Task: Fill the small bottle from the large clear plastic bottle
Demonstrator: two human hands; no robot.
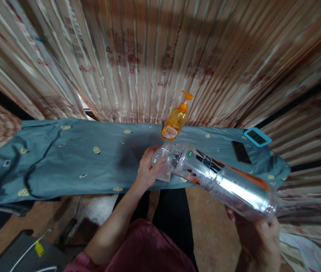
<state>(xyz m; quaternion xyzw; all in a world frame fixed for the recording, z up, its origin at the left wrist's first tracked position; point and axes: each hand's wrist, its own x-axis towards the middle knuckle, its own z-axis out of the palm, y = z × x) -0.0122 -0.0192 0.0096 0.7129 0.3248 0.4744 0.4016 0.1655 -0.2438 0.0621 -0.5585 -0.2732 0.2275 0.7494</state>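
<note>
The left hand (148, 169) closes around the neck end of a clear plastic bottle (219, 179), fingers wrapped over the mouth, and a small pale scrap (164, 174), perhaps a wipe or a bit of film, is pinched under the thumb against the neck. The right hand (258, 236) grips the bottle from below at its base, fingers curled up around the bottom edge. Between the two hands the bottle lies nearly on its side, tilted, neck away from the person and base towards them. It carries a label with orange and black print and a small green mark near the shoulder; it looks empty, though glare along its side makes that hard to judge.

The bottle's neck end hangs just above the near edge of a table draped in a blue-grey cloth (72, 158) dotted with small round yellow motifs. Just beyond the neck, on the cloth, stands an orange pump bottle (175, 122) with a white and red label, upright and apart from the clear bottle. To the right of the bottle's middle, a dark phone (241, 152) lies flat on the cloth, and further right of that a small device with a bright blue frame (257, 136) sits at the cloth's far corner. Behind the pump bottle hangs a striped, pleated curtain (149, 56)
</note>
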